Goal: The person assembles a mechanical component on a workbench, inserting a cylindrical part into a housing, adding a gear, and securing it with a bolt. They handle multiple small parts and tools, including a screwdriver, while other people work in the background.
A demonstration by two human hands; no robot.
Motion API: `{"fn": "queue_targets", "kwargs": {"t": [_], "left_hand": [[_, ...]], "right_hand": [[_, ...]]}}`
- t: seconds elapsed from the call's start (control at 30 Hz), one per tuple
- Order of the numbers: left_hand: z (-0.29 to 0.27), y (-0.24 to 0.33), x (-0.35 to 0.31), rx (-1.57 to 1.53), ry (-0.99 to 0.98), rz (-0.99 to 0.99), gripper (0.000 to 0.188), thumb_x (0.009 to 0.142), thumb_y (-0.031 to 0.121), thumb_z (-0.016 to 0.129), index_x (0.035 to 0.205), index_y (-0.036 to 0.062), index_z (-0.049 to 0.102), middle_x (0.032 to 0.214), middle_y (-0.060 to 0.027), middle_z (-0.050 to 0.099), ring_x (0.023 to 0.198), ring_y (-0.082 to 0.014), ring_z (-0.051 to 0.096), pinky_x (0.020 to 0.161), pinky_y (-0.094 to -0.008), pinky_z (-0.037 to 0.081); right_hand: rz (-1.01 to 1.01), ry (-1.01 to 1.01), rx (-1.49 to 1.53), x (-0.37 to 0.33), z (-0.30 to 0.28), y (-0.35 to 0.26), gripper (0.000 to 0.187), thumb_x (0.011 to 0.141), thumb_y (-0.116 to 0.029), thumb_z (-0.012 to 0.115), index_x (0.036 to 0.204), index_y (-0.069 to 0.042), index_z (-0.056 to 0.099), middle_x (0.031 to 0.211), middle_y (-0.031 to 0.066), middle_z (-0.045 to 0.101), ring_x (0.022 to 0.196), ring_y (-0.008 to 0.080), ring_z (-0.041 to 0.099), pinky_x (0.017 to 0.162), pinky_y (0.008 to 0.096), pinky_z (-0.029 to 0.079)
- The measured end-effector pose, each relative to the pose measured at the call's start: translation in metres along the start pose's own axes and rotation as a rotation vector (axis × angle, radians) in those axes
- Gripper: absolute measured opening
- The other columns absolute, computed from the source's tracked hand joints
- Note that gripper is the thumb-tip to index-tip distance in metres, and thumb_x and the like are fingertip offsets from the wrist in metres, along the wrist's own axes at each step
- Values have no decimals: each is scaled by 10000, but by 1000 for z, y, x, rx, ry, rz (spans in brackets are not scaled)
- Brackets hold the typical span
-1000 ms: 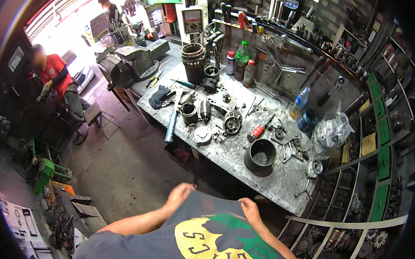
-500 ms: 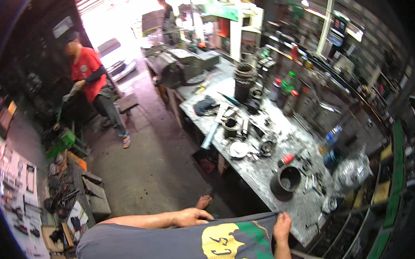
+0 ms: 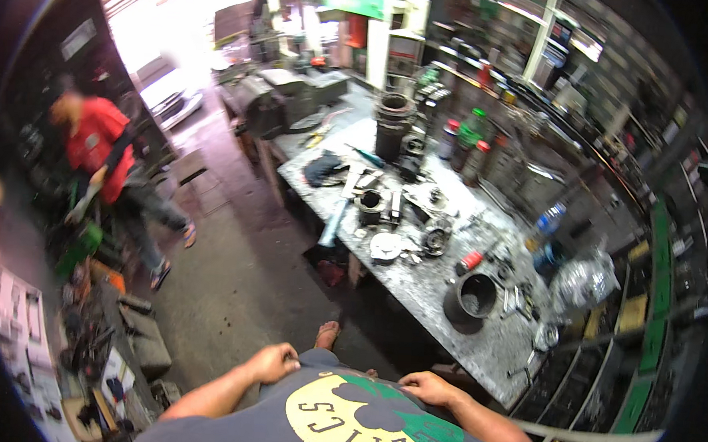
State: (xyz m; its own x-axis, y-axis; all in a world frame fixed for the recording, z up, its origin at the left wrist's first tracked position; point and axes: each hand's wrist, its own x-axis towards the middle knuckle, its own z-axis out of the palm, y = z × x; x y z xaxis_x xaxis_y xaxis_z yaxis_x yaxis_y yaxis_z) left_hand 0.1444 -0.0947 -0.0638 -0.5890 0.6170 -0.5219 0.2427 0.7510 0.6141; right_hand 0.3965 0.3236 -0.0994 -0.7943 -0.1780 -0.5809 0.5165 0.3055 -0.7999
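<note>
A dark grey T-shirt [image 3: 256, 416] with a yellow and green print covers my front. At its lower edge, left of the middle, my left hand [image 3: 274, 363] is closed with its fingertips on the cloth. My right hand [image 3: 432, 387] is closed at the same edge on the other side, its fingers curled against the fabric. Folds of the shirt partly hide the fingertips of both hands. Nearest to my right hand is the metal-topped workbench [image 3: 444, 338], bearing a dark open cylinder [image 3: 471, 301] near its front edge.
Machine parts, a red can [image 3: 469, 262], bottles [image 3: 472, 127] and a taller dark cylinder [image 3: 392, 127] crowd the bench. A person in a red shirt [image 3: 102, 140] stands at the left by cluttered shelving. Green-edged racks [image 3: 658, 293] stand at the right. My bare foot [image 3: 327, 335] shows below.
My right hand has moved left and inward from the bench corner, and the stretched shirt has slackened. My left hand has shifted left. The person in red has stepped and bent forward.
</note>
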Motion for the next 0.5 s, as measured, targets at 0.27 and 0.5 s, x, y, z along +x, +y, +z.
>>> {"fn": "queue_targets", "kwargs": {"t": [0.27, 0.5], "left_hand": [[-10, 19, 35, -118, 120, -140, 445, 902, 337, 883, 1180, 10, 765, 918, -127, 787, 852, -243, 757, 820, -395, 602], [-201, 39, 252, 26, 731, 446, 127, 943, 119, 772, 997, 9, 740, 1057, -185, 733, 1019, -374, 714, 926, -454, 568]], "right_hand": [[279, 186, 162, -86, 87, 54, 442, 1055, -416, 713, 1262, -30, 772, 1174, 174, 811, 1090, 260, 763, 939, 406, 589], [85, 513, -267, 23, -20, -108, 395, 947, -318, 804, 1208, -28, 737, 1040, 205, 767, 1000, 392, 746, 889, 506, 591]]}}
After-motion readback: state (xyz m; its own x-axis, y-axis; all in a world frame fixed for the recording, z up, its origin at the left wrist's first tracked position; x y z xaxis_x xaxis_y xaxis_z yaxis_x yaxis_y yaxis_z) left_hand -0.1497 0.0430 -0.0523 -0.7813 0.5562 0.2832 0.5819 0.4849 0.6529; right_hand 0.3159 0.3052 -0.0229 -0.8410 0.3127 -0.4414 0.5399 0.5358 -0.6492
